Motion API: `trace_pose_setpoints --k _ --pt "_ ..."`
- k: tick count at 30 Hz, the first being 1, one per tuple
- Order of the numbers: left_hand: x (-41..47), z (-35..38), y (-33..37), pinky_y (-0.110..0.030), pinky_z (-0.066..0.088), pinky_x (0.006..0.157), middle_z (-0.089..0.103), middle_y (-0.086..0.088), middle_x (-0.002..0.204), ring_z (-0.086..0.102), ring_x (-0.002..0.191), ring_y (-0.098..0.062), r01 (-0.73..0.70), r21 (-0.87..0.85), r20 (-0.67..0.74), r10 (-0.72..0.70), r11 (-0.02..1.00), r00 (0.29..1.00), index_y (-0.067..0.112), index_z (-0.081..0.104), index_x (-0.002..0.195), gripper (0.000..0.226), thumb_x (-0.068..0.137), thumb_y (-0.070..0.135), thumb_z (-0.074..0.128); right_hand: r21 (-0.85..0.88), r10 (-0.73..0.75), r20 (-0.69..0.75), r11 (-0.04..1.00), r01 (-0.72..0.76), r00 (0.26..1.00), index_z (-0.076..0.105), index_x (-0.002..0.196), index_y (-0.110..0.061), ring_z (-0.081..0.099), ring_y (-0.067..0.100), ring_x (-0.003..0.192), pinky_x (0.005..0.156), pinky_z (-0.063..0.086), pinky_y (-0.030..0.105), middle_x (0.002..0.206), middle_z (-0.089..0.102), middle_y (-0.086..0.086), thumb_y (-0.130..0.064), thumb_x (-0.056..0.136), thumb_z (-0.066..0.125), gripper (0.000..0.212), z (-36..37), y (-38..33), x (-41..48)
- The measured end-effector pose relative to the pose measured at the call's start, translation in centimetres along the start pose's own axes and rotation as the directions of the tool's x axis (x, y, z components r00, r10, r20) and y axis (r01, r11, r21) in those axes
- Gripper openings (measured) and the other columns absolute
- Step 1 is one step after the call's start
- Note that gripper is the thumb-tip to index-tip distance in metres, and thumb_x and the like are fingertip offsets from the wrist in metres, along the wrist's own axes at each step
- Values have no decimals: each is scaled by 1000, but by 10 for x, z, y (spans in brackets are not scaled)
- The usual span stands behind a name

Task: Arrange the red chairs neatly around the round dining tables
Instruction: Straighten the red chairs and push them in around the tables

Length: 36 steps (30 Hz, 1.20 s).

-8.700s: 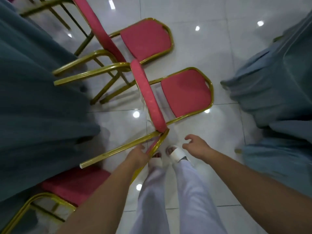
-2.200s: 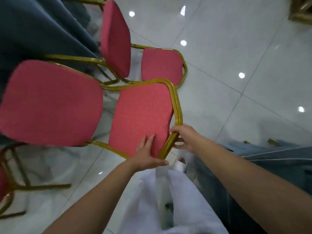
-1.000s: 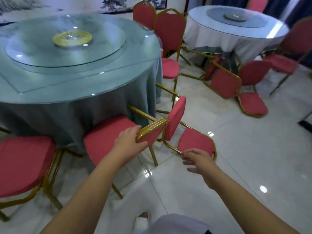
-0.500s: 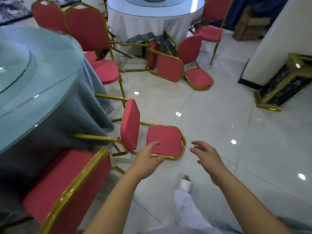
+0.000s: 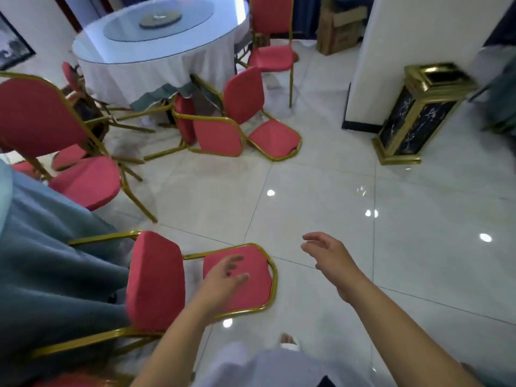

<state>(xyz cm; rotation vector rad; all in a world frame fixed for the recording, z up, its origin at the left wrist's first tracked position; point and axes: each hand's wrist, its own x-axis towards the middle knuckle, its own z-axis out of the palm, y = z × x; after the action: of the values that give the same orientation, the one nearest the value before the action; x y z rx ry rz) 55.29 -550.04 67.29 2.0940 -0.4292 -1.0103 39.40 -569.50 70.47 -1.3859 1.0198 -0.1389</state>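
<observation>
left hand: fingers loose, empty, above tipped red chair | right hand: fingers spread, empty

Both hands outstretched, empty

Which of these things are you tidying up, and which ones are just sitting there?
For the job:
nearest fallen red chair
two more fallen chairs
white round table
teal-clothed table

Just there:
gold-and-black bin
cardboard box
framed picture
</observation>
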Motion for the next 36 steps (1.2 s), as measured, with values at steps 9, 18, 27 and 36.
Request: trace_pose_setpoints --k 9,18,27,36 --pt "132 33 98 -26 49 85 57 7 125 55 116 -10 -10 74 132 0 997 991 46 59 116 37 87 26 69 20 19 -10 1000 -19 1000 68 107 -31 59 -1 103 70 46 18 114 66 -11 -29 92 65 15 -58 -41 97" --pt "307 29 215 -31 40 87 54 0 129 55 111 -16 46 -51 74 -42 998 996 31 57 130 40 91 24 66 -89 -23 14 996 24 1000 67 110 -32 59 6 108 84 45 28 118 65 -9 -33 92 64 18 -104 -174 275" --pt "419 -46 283 -25 45 80 52 3 129 52 121 -18 25 -186 -53 -35 982 998 37 54 130 41 92 27 65 -163 -26 183 985 56 983 68 106 -32 61 11 107 88 47 32 117 66 -6 -31 93 65 13 -72 -268 407" --pt "454 -126 211 -28 41 85 58 -1 124 57 107 -12 227 -538 -309 -440 812 843 32 59 124 35 91 23 67 -338 72 564 929 150 823 68 106 -31 63 15 97 88 49 34 115 66 -3 -27 91 67 15 61 -333 549"
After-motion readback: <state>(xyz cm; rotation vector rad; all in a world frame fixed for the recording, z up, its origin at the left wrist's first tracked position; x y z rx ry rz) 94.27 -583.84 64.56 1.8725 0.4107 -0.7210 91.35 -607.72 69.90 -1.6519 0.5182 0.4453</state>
